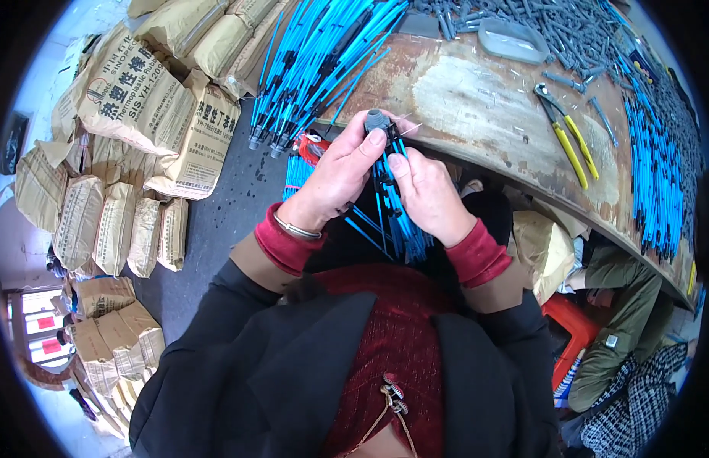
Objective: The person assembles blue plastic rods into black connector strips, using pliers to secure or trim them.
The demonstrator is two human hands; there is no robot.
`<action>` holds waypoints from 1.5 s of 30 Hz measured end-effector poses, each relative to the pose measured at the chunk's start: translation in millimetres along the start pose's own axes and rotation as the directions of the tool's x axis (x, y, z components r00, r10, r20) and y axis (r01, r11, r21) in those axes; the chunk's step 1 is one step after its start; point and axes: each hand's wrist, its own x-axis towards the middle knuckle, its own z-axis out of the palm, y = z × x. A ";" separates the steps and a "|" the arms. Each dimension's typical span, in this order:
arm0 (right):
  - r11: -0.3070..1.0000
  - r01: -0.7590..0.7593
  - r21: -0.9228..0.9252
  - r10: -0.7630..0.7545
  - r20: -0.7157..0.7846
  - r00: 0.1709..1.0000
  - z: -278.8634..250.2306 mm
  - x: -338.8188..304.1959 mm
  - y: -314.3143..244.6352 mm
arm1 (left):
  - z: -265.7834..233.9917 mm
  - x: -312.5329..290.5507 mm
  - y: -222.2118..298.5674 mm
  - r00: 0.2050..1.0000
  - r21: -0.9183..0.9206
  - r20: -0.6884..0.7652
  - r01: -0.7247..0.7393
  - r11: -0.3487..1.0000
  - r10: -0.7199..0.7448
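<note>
My left hand [337, 164] is closed round the top of a bundle of thin blue rods [406, 233] with black joints. A grey ribbed plastic hub [376, 120] caps the bundle, and my left thumb presses just below it. My right hand [432, 197] grips the same bundle slightly lower, its thumb lying against the rods. Thin pale strands stick out beside the hub. The rods hang down over my lap, their lower ends partly hidden against my dark clothes. Several similar blue rod bundles [324, 65] lie to the far left of my hands, some with grey hubs showing.
A worn wooden table [476, 99] carries yellow-handled pliers [572, 141], a clear plastic tray [513, 41], heaped grey plastic parts [537, 19] and more blue rods [656, 164]. Stacked brown paper sacks [121, 99] stand at left. A person's green trouser leg [618, 320] and red stool [572, 328] are at right.
</note>
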 end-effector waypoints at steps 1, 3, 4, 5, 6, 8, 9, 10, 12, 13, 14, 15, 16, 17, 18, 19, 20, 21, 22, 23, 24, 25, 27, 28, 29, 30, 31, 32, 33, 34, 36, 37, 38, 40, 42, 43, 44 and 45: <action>0.999 -0.028 -0.027 0.027 -0.022 0.999 2.2 0.6 -2.5 | -1.6 0.1 7.2 0.998 0.067 0.035 0.053 0.996 -0.056; 0.999 0.003 -0.035 -0.005 -0.059 0.998 7.6 1.6 -7.5 | -6.2 0.6 17.8 0.980 0.205 0.078 0.164 0.965 -0.183; 0.999 0.024 -0.046 -0.028 -0.100 0.995 10.3 0.9 -9.8 | -7.5 1.5 17.6 0.981 0.206 0.071 0.161 0.965 -0.179; 0.997 0.042 -0.057 -0.050 -0.140 0.989 12.9 -0.6 -11.3 | -9.3 2.0 16.2 0.984 0.245 0.087 0.132 0.960 -0.158; 0.998 0.043 -0.053 -0.050 -0.132 0.990 16.2 -3.2 -11.5 | -11.3 1.9 13.7 0.985 0.282 0.103 0.105 0.954 -0.139; 0.997 0.063 -0.034 -0.069 -0.216 0.974 21.8 -7.4 -13.0 | -10.9 2.7 12.9 0.984 0.324 0.133 0.072 0.943 -0.121; 0.997 0.069 -0.026 -0.073 -0.256 0.964 23.9 -10.8 -12.2 | -9.1 -0.5 10.1 0.985 0.318 0.149 0.039 0.947 -0.091; 0.998 0.065 -0.026 -0.069 -0.258 0.964 26.0 -15.6 -10.1 | -6.9 -4.5 6.8 0.984 0.309 0.164 0.008 0.951 -0.062; 0.984 0.177 -0.014 -0.167 -0.411 0.896 29.4 -27.3 -4.0 | -2.9 -9.7 1.0 0.983 0.294 0.177 -0.016 0.956 -0.038; 0.973 0.231 -0.015 -0.210 -0.482 0.851 28.8 -30.7 -1.7 | -0.8 -11.9 -1.7 0.982 0.297 0.187 -0.031 0.954 -0.027; 0.975 0.224 -0.015 -0.204 -0.478 0.854 26.6 -33.1 2.0 | 1.1 -13.8 -3.9 0.980 0.300 0.197 -0.045 0.953 -0.015; 0.972 0.235 -0.008 -0.215 -0.430 0.877 22.6 -35.1 5.7 | 2.4 -14.9 -5.5 0.979 0.303 0.206 -0.060 0.951 -0.003; 0.969 0.246 0.001 -0.227 -0.380 0.897 17.9 -36.5 8.8 | 3.7 -14.0 -5.3 0.979 0.298 0.202 -0.055 0.953 -0.006; 0.967 0.256 0.012 -0.237 -0.332 0.913 15.3 -37.3 10.1 | 4.5 -11.8 -2.0 0.971 0.303 0.238 -0.069 0.950 -0.005; 0.968 0.250 0.014 -0.231 -0.331 0.915 13.0 -37.3 10.5 | 4.8 -9.3 1.4 0.962 0.308 0.273 -0.084 0.948 -0.003; 0.966 0.259 -0.012 -0.251 -0.292 0.923 10.4 -36.4 10.4 | 3.9 -8.0 3.1 0.951 0.314 0.309 -0.101 0.944 -0.001; 0.962 0.270 -0.037 -0.270 -0.252 0.929 8.1 -34.7 9.6 | 1.5 -8.0 3.7 0.952 0.312 0.307 -0.098 0.945 -0.003; 0.957 0.283 -0.061 -0.289 -0.212 0.933 7.0 -32.8 8.1 | -1.7 -8.3 4.7 0.947 0.301 0.321 -0.099 0.948 -0.002; 0.957 0.282 -0.061 -0.289 -0.211 0.934 6.1 -30.6 6.2 | -4.2 -9.2 5.3 0.942 0.289 0.334 -0.103 0.952 0.001; 0.950 0.295 -0.101 -0.310 -0.191 0.931 5.1 -27.9 4.0 | -5.6 -10.5 5.8 0.937 0.277 0.348 -0.108 0.955 0.005; 0.941 0.309 -0.141 -0.330 -0.170 0.928 4.8 -25.7 1.9 | -5.8 -12.1 6.3 0.938 0.276 0.347 -0.108 0.955 0.006; 0.929 0.323 -0.179 -0.350 -0.149 0.925 5.5 -25.0 0.2 | -5.7 -13.4 6.8 0.935 0.261 0.354 -0.108 0.959 0.009; 0.925 0.315 -0.215 -0.353 -0.174 0.919 12.0 -28.3 -0.3 | -4.9 -14.6 7.4 0.930 0.231 0.368 -0.112 0.966 0.019; 0.920 0.304 -0.248 -0.356 -0.201 0.913 14.8 -29.0 -1.9 | -3.9 -14.6 6.5 0.930 0.230 0.367 -0.116 0.966 0.025; 0.914 0.291 -0.281 -0.358 -0.228 0.905 16.6 -29.0 -2.4 | -1.9 -14.7 4.3 0.959 0.247 0.284 -0.094 0.964 0.021; 0.914 0.293 -0.282 -0.360 -0.225 0.906 16.6 -28.0 -1.6 | 0.6 -14.8 1.6 0.980 0.262 0.199 -0.069 0.963 0.016; 0.924 0.280 -0.261 -0.339 -0.218 0.915 15.1 -25.7 -1.8 | 3.0 -14.8 -0.9 0.994 0.274 0.112 -0.041 0.961 0.010; 0.933 0.268 -0.241 -0.320 -0.212 0.923 12.7 -22.3 -3.8 | 6.1 -14.1 -2.3 0.993 0.273 0.114 -0.044 0.961 0.013; 0.941 0.255 -0.221 -0.300 -0.207 0.931 11.3 -19.9 -4.6 | 10.0 -13.0 -3.5 1.000 0.280 0.020 -0.017 0.960 0.012; 0.940 0.255 -0.225 -0.302 -0.207 0.930 12.1 -19.0 -4.7 | 13.8 -11.8 -4.3 0.997 0.284 -0.074 0.009 0.959 0.012; 0.951 0.229 -0.206 -0.275 -0.229 0.934 16.4 -19.2 -5.3 | 17.7 -8.7 -5.2 0.987 0.283 -0.161 0.031 0.959 0.016; 0.956 0.214 -0.201 -0.260 -0.239 0.936 16.6 -21.9 -7.3 | 19.9 -8.5 -4.9 0.982 0.284 -0.185 0.026 0.959 0.028; 0.953 0.213 -0.214 -0.263 -0.241 0.934 14.2 -24.3 -9.5 | 22.5 -8.1 -4.2 0.978 0.284 -0.205 0.019 0.959 0.041; 0.951 0.179 -0.253 -0.234 -0.206 0.950 5.9 -29.2 -12.6 | 26.6 -7.0 -3.2 0.981 0.269 -0.185 -0.006 0.963 0.057; 0.932 0.235 -0.276 -0.305 -0.245 0.920 1.9 -39.7 -7.1 | 30.1 -3.7 -3.7 0.988 0.505 -0.067 -0.084 0.859 0.136; 0.904 0.313 -0.292 -0.395 -0.290 0.872 3.5 -44.1 0.4 | 38.2 -1.9 0.1 0.987 0.497 -0.106 -0.051 0.866 0.119; 0.909 0.266 -0.322 -0.382 -0.386 0.840 1.9 -50.5 -2.1 | 44.6 -0.6 1.2 0.988 0.482 -0.138 0.008 0.876 0.067; 0.890 0.260 -0.375 -0.411 -0.415 0.812 -2.7 -55.8 7.2 | 54.9 2.9 5.3 0.982 0.467 -0.187 0.065 0.882 0.026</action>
